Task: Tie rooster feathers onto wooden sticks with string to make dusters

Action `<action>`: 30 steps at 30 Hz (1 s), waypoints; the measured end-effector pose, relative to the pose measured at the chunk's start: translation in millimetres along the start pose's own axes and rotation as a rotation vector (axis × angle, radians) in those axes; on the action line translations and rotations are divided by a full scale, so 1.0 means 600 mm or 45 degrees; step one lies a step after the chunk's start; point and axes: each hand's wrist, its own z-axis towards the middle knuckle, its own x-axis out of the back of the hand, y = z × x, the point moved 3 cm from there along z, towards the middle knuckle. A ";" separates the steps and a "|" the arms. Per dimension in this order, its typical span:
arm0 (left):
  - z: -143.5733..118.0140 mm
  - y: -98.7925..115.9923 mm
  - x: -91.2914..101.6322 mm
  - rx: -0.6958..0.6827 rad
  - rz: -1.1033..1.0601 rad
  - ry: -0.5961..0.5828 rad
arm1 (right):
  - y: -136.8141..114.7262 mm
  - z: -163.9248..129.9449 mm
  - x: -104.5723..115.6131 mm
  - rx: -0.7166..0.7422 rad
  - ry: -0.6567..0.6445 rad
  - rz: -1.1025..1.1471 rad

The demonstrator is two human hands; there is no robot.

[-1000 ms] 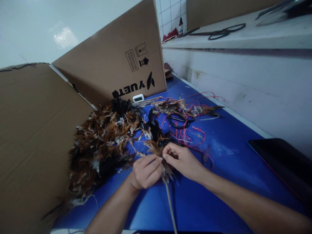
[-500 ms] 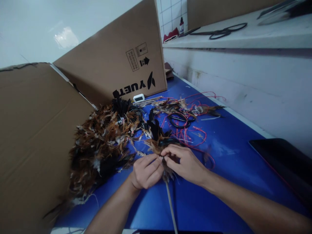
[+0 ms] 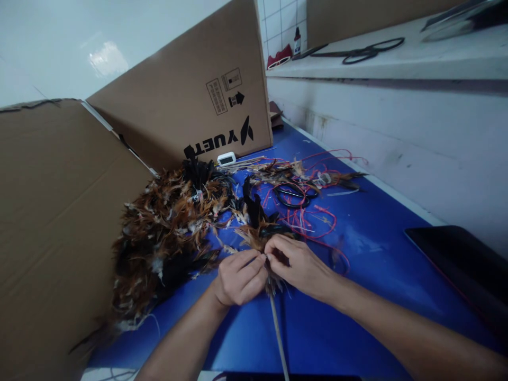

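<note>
Two bare hands meet low in the centre of the view, over a blue surface (image 3: 369,275). The left hand (image 3: 238,278) is curled, its fingers (image 3: 250,262) pressed together and pinching the top of a small feather bundle (image 3: 257,233). The right hand (image 3: 299,264) comes in from the right w/ fingers (image 3: 278,246) also pinched on the same spot, fingertips of both hands touching or nearly so. Whether a thread sits between them cannot be told; too small.

A thin wooden stick (image 3: 278,333) runs from just below the fingers straight toward the camera, feathers wrapped at its upper end. The bundle's brown and black tips fan out just beyond the fingers.

To the left of the fingers, and a bit farther away, lies a big pile of brown, black and white feathers (image 3: 166,238), resting against a cardboard panel (image 3: 51,222). Beyond the fingers stands a cardboard box (image 3: 190,95) printed upside down w/ "YUET" and an arrow. A small white device (image 3: 226,158) sits at the box's foot.

Beyond and right of the fingers: tangled red string (image 3: 313,217) and black scissors (image 3: 293,194) amid loose feathers. Far right, near the surface's edge, a dark flat tablet-like object (image 3: 460,259). Up on a ledge (image 3: 436,58) well beyond, a second pair of scissors (image 3: 365,52) and a small bottle (image 3: 297,41).
</note>
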 end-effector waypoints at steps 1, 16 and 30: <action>0.000 0.000 0.000 -0.003 -0.003 0.003 | 0.001 0.000 -0.001 -0.003 0.005 -0.008; 0.001 -0.001 0.001 0.017 0.005 0.002 | 0.000 0.001 0.000 0.042 -0.029 -0.034; 0.001 -0.002 0.002 0.033 0.005 0.001 | -0.001 -0.004 0.003 0.042 0.015 -0.007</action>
